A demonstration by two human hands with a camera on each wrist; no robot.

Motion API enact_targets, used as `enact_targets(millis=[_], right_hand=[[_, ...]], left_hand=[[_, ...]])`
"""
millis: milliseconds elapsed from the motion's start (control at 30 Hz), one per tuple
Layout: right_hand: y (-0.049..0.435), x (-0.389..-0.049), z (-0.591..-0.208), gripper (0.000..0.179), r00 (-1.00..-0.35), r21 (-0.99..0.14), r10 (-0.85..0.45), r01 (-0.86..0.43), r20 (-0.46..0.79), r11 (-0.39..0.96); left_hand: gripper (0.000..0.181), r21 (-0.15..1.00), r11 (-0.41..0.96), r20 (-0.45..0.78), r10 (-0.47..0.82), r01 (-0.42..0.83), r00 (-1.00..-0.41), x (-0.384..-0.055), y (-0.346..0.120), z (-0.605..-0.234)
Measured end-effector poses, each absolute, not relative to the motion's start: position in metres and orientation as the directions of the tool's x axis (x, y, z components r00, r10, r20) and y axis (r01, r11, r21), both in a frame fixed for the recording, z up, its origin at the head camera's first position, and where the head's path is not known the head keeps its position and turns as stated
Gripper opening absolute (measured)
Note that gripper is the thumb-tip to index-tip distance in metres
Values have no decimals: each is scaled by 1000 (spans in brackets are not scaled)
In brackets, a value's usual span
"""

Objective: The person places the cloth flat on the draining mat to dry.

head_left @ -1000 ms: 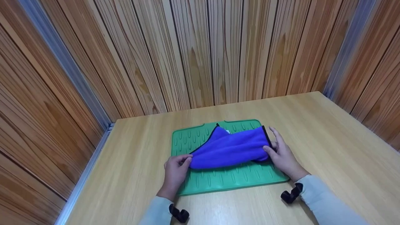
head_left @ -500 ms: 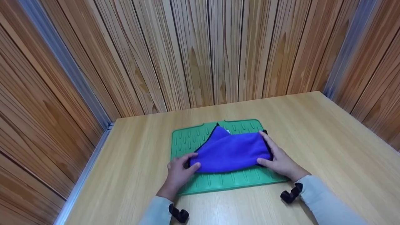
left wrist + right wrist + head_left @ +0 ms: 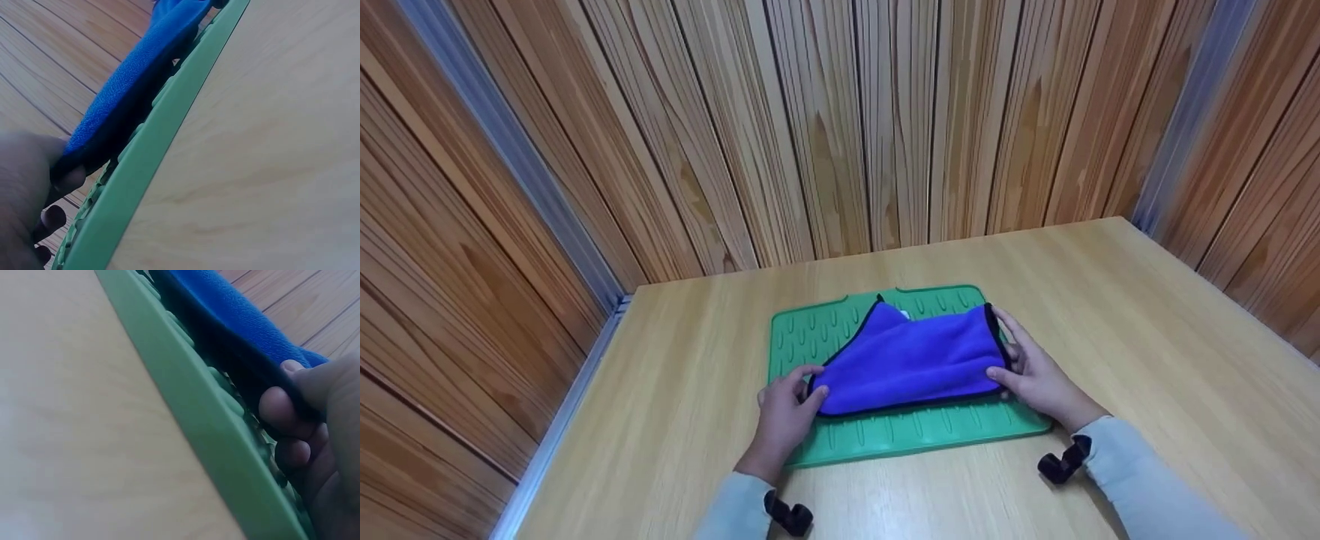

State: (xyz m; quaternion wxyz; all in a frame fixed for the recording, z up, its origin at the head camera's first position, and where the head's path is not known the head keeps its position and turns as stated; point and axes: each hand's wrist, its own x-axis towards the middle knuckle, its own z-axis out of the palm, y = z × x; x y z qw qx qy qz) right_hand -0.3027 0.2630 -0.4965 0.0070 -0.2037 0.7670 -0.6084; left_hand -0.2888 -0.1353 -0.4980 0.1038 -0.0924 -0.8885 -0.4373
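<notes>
A blue-violet cloth (image 3: pixel 915 360) with black edging is spread across the middle of a green ridged mat (image 3: pixel 870 445), one pointed corner reaching to the back. In the head view my left hand (image 3: pixel 789 409) pinches its near left corner between thumb and fingers. The right hand (image 3: pixel 1039 375) grips the right edge, thumb on top and fingers underneath. Both wrist views show the cloth's front edge (image 3: pixel 107 132) raised a little above the mat, its underside dark. In the right wrist view, fingertips (image 3: pixel 278 408) show under the cloth.
The mat lies on a light wooden table (image 3: pixel 682 375). Wood-plank walls (image 3: pixel 840 135) stand behind and at both sides, with metal strips in the corners. A small white spot (image 3: pixel 905 314) shows at the cloth's back edge. Black wrist mounts (image 3: pixel 789 517) sit on both sleeves.
The cloth's front, earlier rolled under, is now flatter, with its black front edging in view. Both hands have shifted their hold at the ends; the right hand went forward over the cloth, then back.
</notes>
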Motion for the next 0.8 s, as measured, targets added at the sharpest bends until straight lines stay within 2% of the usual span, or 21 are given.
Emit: enact_targets(millis=[233, 567, 800], right_hand=[[261, -294, -492, 92, -922, -893, -343, -301, 182, 335], [258, -286, -492, 95, -890, -781, -406, -399, 205, 481], [258, -280, -491, 95, -894, -741, -426, -380, 140, 554]], left_hand=[[29, 720, 650, 257, 76, 243, -963, -280, -137, -496], [36, 708, 667, 224, 100, 232, -970, -271, -144, -496], [40, 702, 657, 223, 162, 274, -961, -263, -151, -496]])
